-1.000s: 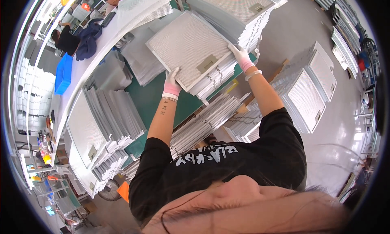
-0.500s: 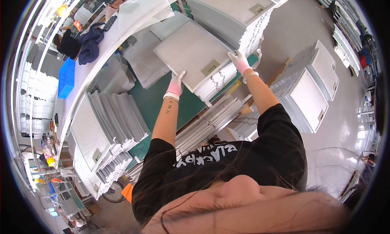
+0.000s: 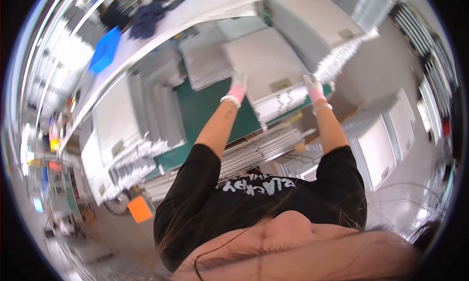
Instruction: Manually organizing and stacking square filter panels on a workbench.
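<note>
- My left hand (image 3: 238, 90) and right hand (image 3: 314, 88) both grip the grey panel (image 3: 266, 63) at its near edge.
- Since the earlier frame the panel lies lower, closer to the green table (image 3: 205, 110).

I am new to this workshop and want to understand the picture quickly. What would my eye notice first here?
First, the two gloved hands in the centre: the left hand and right hand each hold an edge of a large grey flat panel on top of a stack. Around them lie more grey panel stacks on a green table. At the upper left, a bright blue bin stands out on a long white bench.
</note>
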The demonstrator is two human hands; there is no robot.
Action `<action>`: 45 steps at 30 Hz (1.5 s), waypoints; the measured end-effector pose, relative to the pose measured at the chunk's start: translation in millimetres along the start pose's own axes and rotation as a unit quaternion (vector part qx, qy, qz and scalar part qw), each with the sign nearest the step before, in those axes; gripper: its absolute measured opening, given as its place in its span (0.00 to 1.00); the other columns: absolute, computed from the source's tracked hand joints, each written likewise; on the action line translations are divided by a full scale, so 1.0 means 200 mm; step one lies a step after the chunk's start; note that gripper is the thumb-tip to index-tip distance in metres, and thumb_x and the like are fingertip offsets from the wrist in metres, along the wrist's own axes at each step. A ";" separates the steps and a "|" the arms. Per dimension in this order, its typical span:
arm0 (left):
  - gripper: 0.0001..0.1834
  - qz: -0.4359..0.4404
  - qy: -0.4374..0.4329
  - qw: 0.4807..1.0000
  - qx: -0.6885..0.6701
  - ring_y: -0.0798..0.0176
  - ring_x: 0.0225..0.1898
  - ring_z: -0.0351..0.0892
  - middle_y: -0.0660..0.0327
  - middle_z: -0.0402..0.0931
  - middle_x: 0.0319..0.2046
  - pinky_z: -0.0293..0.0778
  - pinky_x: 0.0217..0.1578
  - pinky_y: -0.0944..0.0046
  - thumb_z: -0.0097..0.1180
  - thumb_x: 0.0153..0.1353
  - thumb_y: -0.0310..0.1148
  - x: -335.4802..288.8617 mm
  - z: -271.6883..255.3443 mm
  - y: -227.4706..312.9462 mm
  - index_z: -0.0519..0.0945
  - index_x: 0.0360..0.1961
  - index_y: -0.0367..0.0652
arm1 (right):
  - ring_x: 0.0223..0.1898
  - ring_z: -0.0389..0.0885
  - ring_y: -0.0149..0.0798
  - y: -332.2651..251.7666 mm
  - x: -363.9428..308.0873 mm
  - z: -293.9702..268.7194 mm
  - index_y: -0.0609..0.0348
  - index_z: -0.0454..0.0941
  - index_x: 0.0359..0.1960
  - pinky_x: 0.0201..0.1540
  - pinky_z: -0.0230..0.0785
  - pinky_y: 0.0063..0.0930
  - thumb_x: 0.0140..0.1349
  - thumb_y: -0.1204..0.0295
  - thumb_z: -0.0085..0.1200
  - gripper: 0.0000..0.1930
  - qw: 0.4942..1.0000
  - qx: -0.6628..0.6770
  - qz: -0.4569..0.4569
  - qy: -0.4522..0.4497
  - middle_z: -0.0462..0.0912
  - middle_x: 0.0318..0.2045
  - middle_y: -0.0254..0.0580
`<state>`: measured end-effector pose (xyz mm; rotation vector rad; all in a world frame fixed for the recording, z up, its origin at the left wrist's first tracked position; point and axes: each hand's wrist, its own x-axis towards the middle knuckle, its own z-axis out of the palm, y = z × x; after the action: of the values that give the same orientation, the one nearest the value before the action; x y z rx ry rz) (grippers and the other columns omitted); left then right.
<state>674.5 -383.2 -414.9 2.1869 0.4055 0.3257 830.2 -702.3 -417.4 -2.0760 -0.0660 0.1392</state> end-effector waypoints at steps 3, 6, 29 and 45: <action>0.40 -0.093 0.047 0.990 0.097 0.31 0.80 0.39 0.30 0.42 0.77 0.41 0.79 0.48 0.47 0.76 0.41 -0.04 -0.11 0.15 0.48 0.77 0.26 | 0.55 0.81 0.50 -0.17 -0.16 0.04 0.66 0.73 0.64 0.61 0.70 0.38 0.68 0.56 0.64 0.31 0.981 0.022 -0.088 0.174 0.83 0.52 0.59; 0.38 0.034 0.166 0.966 -0.197 0.43 0.78 0.51 0.38 0.54 0.76 0.49 0.77 0.54 0.55 0.72 0.36 -0.36 -0.34 0.29 0.56 0.76 0.29 | 0.63 0.72 0.58 -0.46 -0.47 0.13 0.70 0.72 0.64 0.69 0.61 0.49 0.66 0.66 0.63 0.28 0.937 0.005 -0.275 0.217 0.75 0.60 0.61; 0.33 -0.130 -0.044 0.859 0.493 0.58 0.63 0.77 0.59 0.74 0.67 0.71 0.67 0.63 0.52 0.68 0.23 -1.87 -2.90 -0.63 0.65 0.75 0.40 | 0.68 0.69 0.54 -1.86 -1.67 1.70 0.46 0.66 0.72 0.66 0.63 0.66 0.66 0.48 0.58 0.35 0.705 0.284 0.129 -0.637 0.71 0.68 0.44; 0.23 -0.226 0.153 0.962 -0.008 0.57 0.67 0.73 0.50 0.71 0.69 0.65 0.69 0.63 0.54 0.74 0.45 -1.86 -2.72 -0.32 0.80 0.65 0.48 | 0.61 0.77 0.46 -1.90 -1.58 1.50 0.57 0.74 0.66 0.63 0.70 0.54 0.67 0.58 0.60 0.28 0.723 0.271 0.073 -0.631 0.80 0.60 0.44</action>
<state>123.5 -105.5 -177.3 1.9566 1.0492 0.4080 482.4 -290.8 -206.6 -1.0545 -0.6098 1.4725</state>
